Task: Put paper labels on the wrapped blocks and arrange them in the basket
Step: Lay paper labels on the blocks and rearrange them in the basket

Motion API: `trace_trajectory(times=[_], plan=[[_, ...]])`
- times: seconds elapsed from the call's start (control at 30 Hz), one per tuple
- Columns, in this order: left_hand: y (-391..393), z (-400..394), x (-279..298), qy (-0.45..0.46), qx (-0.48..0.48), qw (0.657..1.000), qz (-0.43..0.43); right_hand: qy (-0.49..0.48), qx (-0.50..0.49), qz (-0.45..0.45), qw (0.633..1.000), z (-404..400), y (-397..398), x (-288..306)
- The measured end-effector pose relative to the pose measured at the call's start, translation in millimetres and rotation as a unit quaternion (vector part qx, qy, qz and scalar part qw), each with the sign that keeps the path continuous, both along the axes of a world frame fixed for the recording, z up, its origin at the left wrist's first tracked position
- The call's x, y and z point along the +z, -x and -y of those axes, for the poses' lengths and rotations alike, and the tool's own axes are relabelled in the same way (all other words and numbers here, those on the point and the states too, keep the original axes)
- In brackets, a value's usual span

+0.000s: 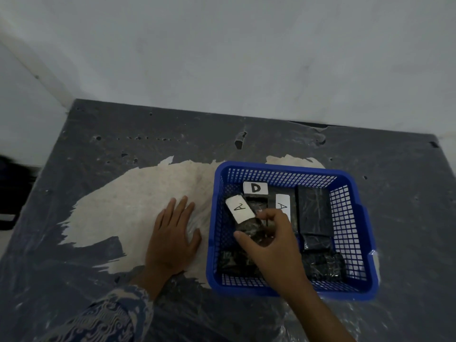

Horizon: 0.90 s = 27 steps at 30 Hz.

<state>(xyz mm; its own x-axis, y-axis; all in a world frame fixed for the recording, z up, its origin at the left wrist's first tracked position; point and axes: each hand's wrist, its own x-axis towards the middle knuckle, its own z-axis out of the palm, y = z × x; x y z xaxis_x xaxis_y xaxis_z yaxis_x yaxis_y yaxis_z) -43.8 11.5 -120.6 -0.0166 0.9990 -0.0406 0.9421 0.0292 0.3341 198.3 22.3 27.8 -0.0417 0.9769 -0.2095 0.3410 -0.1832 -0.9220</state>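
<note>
A blue plastic basket [355, 245] stands on the table and holds several black wrapped blocks. My right hand [269, 240] reaches into it and grips one wrapped block [249, 225] that carries a white paper label marked A [239, 208], tilted toward the basket's left wall. Behind it a label marked D [255, 188] sits on another block. A second A label [283, 206] lies on a block in the middle. At the right, an unlabelled black block [313, 211] lies flat, with smaller ones in front. My left hand [172, 233] rests flat on the table left of the basket.
The table top [123, 134] is dark grey and worn, with a large pale scuffed patch [133, 206] under my left hand. A white wall rises right behind the table. A dark object [9, 193] stands off the table's left edge.
</note>
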Motion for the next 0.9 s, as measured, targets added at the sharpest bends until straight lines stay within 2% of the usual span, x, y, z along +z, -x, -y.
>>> trace_trajectory(times=[0.13, 0.2, 0.3, 0.37, 0.5, 0.6, 0.73, 0.9], plan=[[0.4, 0.1, 0.2, -0.001, 0.001, 1.0, 0.006, 0.072, -0.101, -0.155, 0.98, -7.9, -14.2, 7.6], [0.3, 0.5, 0.9, -0.004, 0.0, 1.0, 0.009, 0.084, -0.149, -0.255, 0.952, -15.1, -23.5, 9.8], [0.5, 0.6, 1.4, -0.005, -0.003, 1.0, 0.01, 0.104, -0.166, -0.41, 0.891, -23.7, -33.6, 12.3], [0.5, 0.4, 1.4, -0.005, -0.003, 1.0, 0.012, 0.117, -0.153, -0.458, 0.868, -29.0, -35.9, 15.5], [0.9, 0.0, 0.8, -0.004, -0.001, 1.0, 0.013, 0.137, -0.159, -0.494, 0.844, -40.9, -37.3, 13.9], [0.9, 0.2, 1.3, -0.001, -0.001, 1.0, 0.013, 0.153, -0.16, -0.472, 0.853, -50.9, -35.2, 10.1], [0.3, 0.1, 1.9, 0.002, -0.001, 1.0, 0.01, 0.155, -0.11, -0.287, 0.939, -67.7, -21.5, 0.0], [-0.1, 0.1, 2.2, 0.005, 0.001, 1.0, -0.001, 0.134, -0.003, -0.108, 0.985, -81.4, 0.9, -17.8]])
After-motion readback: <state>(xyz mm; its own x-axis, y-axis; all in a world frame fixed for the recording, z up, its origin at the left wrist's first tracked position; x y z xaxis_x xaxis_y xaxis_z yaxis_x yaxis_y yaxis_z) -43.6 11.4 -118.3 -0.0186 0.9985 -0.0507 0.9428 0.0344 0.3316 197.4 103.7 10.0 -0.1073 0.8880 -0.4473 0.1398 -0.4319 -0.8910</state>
